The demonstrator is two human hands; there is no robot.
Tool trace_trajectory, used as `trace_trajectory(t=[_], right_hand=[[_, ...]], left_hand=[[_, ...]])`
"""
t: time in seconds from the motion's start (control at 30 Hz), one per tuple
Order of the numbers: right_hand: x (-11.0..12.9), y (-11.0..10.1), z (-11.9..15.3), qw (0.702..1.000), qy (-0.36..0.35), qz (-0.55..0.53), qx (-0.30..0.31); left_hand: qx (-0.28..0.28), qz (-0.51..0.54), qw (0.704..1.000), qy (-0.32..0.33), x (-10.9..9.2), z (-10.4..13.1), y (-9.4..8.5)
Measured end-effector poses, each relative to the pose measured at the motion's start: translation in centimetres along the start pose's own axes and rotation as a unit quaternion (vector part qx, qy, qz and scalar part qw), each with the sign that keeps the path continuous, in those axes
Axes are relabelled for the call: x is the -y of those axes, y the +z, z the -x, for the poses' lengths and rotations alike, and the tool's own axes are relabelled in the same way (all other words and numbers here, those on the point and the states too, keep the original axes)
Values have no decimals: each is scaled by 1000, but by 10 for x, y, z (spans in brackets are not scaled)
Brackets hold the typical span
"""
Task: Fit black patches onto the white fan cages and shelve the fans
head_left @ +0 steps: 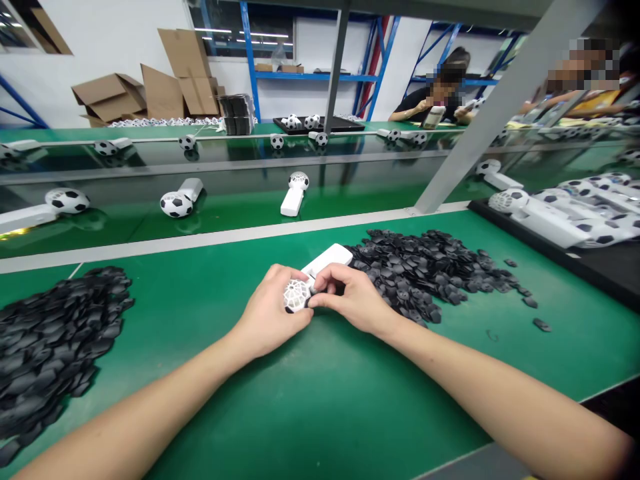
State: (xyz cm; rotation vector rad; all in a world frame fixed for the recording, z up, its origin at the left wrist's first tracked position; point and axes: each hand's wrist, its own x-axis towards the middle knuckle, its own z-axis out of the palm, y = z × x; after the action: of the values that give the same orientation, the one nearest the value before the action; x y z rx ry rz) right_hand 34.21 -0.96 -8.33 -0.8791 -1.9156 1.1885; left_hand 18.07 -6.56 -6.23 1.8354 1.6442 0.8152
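Here, both hands hold one white toy (313, 277) with a ball-shaped head, just above the green worktop (320, 400). The left hand (270, 310) wraps around the ball end. The right hand (350, 297) pinches a small dark piece against the ball. A heap of black pieces (425, 270) lies just beside the right hand, and another heap (45, 347) sits far left.

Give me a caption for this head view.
Both hands hold a white ball-headed fan between piles of black pieces.
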Motion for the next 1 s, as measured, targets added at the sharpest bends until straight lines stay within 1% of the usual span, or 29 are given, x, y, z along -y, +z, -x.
trace_trajectory(t=[0.13, 0.2, 0.23, 0.27, 0.3, 0.33, 0.4, 0.43, 0.47, 0.5, 0.57, 0.63, 0.7, 0.8, 0.9, 0.93, 1.0], right_hand=[[-5, 2, -3, 999, -26, 31, -1], [-4, 2, -5, 998, -45, 45, 3], [-3, 1, -5, 997, -61, 56, 2], [0, -1, -5, 994, -83, 73, -8], [2, -3, -5, 989, -110, 99, -26], [5, -6, -4, 980, -139, 133, -51], [9, -14, -3, 953, -187, 214, -108], [10, -19, -2, 938, -201, 253, -127], [10, -22, -1, 927, -206, 284, -135], [9, -25, -1, 922, -204, 303, -130], [5, -28, -1, 930, -186, 297, -108], [1, -27, 0, 947, -163, 263, -89], [-1, -24, 1, 958, -144, 235, -79], [1, -18, 5, 964, -127, 227, -55], [3, -15, 9, 966, -125, 225, -30], [3, -15, 9, 966, -126, 224, -24], [2, -15, 9, 966, -128, 225, -18]], left_hand=[[-15, -9, 999, 29, 0, 1, 2], [-16, 17, 999, 22, 2, 0, 0], [-12, 54, 998, 3, 3, -2, -1], [-4, 112, 993, -28, 5, -4, -4], [-1, 191, 979, -67, 7, -7, -7], [-4, 281, 953, -109, 9, -9, -11], [-8, 452, 875, -174, 11, -14, -21], [-1, 516, 835, -194, 12, -15, -26], [16, 563, 799, -211, 12, -17, -31], [43, 597, 769, -226, 13, -17, -35], [89, 644, 719, -248, 12, -18, -40], [95, 676, 689, -246, 12, -18, -42], [73, 696, 678, -225, 12, -18, -42], [21, 713, 673, -195, 13, -19, -43], [-8, 719, 668, -190, 16, -21, -43], [-13, 715, 673, -190, 17, -21, -42], [-26, 698, 691, -187, 19, -22, -39]])
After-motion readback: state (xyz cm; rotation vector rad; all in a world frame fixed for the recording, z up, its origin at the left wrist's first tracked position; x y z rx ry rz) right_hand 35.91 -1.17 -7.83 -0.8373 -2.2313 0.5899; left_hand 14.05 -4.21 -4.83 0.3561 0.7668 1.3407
